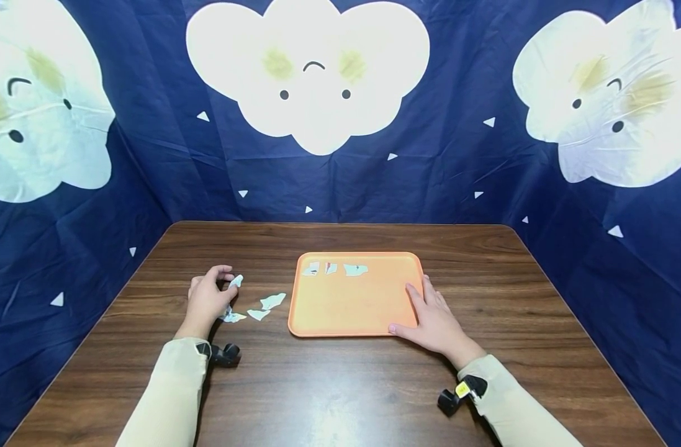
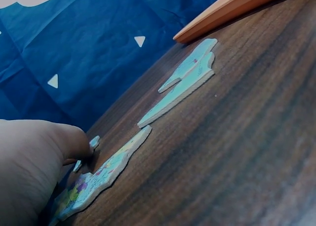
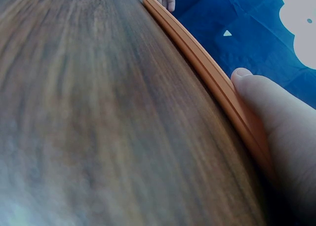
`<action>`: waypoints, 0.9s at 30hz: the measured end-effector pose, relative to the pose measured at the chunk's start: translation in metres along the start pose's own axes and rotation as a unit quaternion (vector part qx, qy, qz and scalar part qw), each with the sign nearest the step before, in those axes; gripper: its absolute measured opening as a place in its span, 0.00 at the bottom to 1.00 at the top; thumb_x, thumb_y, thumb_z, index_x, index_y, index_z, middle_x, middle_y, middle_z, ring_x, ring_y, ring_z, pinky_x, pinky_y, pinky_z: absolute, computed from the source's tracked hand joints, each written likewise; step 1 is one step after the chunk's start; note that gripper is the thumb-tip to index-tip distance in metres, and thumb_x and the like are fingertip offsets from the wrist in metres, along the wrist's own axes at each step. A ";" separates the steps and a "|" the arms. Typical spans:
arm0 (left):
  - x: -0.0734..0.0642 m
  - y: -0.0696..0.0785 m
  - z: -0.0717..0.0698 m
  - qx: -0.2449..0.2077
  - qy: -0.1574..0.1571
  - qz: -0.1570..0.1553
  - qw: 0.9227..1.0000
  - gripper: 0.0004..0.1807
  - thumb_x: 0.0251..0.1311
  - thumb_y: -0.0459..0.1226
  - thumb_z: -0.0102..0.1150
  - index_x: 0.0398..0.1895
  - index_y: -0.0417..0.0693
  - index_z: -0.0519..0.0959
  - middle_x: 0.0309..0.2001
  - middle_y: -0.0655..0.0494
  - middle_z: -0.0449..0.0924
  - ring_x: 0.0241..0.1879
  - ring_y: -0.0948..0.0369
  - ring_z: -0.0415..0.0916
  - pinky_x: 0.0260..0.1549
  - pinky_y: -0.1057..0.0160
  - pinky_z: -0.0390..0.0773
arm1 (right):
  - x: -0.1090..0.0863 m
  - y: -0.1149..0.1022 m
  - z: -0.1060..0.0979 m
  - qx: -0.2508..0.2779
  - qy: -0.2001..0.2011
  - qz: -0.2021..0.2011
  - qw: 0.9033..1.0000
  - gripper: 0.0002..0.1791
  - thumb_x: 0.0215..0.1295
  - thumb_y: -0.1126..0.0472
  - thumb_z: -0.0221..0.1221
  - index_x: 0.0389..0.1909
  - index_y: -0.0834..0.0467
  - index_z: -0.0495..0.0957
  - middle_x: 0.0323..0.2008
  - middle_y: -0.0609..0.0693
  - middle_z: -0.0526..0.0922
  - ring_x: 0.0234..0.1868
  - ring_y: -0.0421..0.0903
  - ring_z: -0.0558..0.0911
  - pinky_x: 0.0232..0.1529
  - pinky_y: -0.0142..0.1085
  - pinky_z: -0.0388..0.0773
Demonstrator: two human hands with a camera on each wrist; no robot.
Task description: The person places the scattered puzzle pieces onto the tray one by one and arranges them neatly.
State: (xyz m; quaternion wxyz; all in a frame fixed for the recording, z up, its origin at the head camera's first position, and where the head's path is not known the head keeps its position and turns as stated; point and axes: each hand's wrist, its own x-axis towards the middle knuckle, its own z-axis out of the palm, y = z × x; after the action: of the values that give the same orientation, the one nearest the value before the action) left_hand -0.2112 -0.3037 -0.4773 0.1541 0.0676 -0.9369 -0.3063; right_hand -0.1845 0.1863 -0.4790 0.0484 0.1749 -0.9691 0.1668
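At the left of the table my left hand pinches a small pale-blue map puzzle piece between thumb and fingers; the thumb covers part of it in the left wrist view. Just beside that hand lies a colourful map piece, and two more pale-blue pieces lie toward the tray. My right hand rests on the right edge of the orange tray, its fingers spread and fairly straight. Three pieces lie along the tray's far side.
The wooden table extends around the tray on every side. A dark blue curtain with white clouds stands behind and at both sides. Each wrist carries a black camera.
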 end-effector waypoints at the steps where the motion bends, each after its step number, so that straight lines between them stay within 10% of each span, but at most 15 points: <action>1: 0.000 0.000 0.000 0.000 -0.001 0.000 1.000 0.23 0.51 0.37 0.59 0.52 0.45 0.70 0.46 0.49 0.77 0.50 0.45 0.59 0.51 0.43 0.50 | 0.000 0.000 0.000 0.000 0.001 0.000 1.000 0.59 0.41 0.19 0.47 0.70 0.53 0.53 0.69 0.65 0.40 0.67 0.62 0.48 0.61 0.56 0.50; 27: 0.002 0.012 0.005 0.041 0.005 0.020 0.999 0.27 0.48 0.44 0.63 0.53 0.49 0.70 0.41 0.54 0.79 0.50 0.45 0.61 0.51 0.38 0.47 | -0.001 -0.001 -0.003 0.004 0.005 -0.004 1.000 0.59 0.41 0.19 0.47 0.69 0.55 0.54 0.69 0.66 0.41 0.66 0.65 0.50 0.59 0.58 0.52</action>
State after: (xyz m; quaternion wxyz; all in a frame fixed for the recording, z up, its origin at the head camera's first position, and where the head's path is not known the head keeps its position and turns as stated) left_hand -0.2147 -0.2919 -0.4732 0.1616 0.0566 -0.9492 -0.2640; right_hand -0.1832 0.1861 -0.4761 0.0533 0.1781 -0.9675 0.1712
